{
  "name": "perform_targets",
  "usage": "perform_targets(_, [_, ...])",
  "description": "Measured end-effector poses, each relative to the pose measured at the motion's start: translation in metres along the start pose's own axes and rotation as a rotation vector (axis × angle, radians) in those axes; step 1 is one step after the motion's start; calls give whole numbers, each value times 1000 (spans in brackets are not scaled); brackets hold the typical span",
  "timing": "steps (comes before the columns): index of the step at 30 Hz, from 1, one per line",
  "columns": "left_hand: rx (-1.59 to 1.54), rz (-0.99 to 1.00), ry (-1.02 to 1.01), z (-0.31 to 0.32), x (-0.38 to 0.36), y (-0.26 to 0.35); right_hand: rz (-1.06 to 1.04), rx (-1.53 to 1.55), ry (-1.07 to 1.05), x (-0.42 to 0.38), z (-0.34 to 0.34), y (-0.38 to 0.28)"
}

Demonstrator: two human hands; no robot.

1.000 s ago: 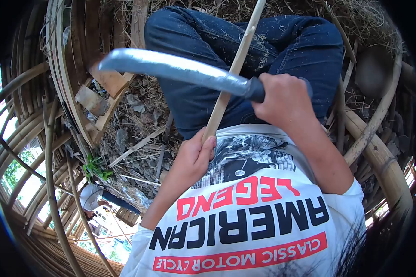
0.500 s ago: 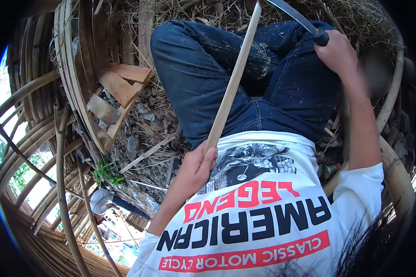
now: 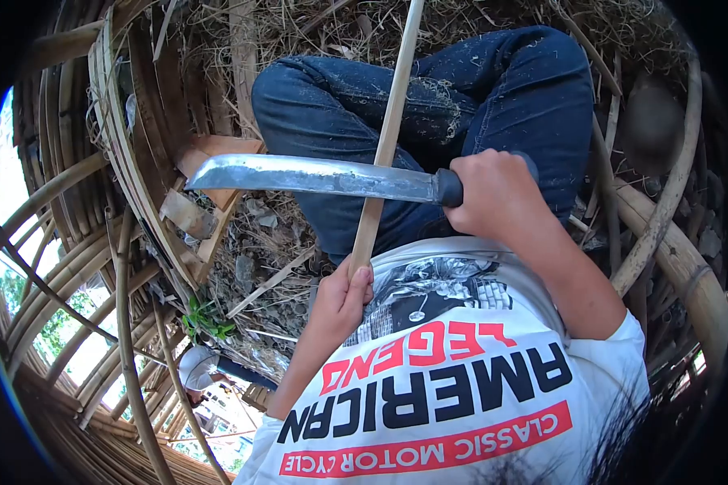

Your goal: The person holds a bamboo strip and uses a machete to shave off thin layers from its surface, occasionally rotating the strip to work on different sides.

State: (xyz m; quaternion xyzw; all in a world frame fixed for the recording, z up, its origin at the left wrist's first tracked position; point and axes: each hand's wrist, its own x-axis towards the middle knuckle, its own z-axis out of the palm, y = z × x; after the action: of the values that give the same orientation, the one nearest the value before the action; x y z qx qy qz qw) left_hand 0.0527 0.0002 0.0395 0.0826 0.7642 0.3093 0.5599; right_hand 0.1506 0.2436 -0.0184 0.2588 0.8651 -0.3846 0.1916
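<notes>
My left hand [image 3: 344, 299] is wrapped round the lower end of a long pale bamboo strip [image 3: 391, 121], close against my shirt. The strip slants up over my jeans and out past the top edge of the view. In my right hand [image 3: 495, 196] is the dark handle of a machete [image 3: 315, 176]. Its long, slightly curved blade lies across the strip in this view, a little above my left hand, with the tip pointing left. Fine pale shavings cling to my jeans [image 3: 526, 105].
Wood offcuts [image 3: 188, 213] lie at the left beside long bamboo slats [image 3: 109, 105]. Curly shavings [image 3: 218, 32] cover the ground ahead. Thick bamboo poles [image 3: 679, 267] stand at the right. Beyond the bamboo frame at lower left, another person [image 3: 198, 368] is bent over. A small green plant [image 3: 206, 321] grows nearby.
My right hand has drawn the machete back from the strip's far end towards my body, and the blade now points left. My left hand keeps its hold on the strip, which stands slightly more upright.
</notes>
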Motion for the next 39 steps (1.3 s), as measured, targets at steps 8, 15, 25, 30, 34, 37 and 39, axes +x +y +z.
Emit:
perform_targets(8, [28,23,20,0,-12,0,246,-79,338,46,-41,54])
perform_targets(15, [-41,10,1,-2,-5,0,220,-29,276,42,-46,36])
perform_targets(25, [-47,-48,9,-8,-12,8,86,-203,224,34,-29,19])
perform_targets(30, [-66,-13,-22,-6,-10,9,222,-122,331,70,-55,47])
perform_targets(34, [-89,-72,-63,-10,-3,5,266,-73,299,56,-41,20])
perform_targets(37, [-73,11,-60,-10,-1,3,126,-114,201,29,-25,0])
perform_targets(39, [-75,6,-61,-12,-3,1,49,-128,90,22,-19,-7])
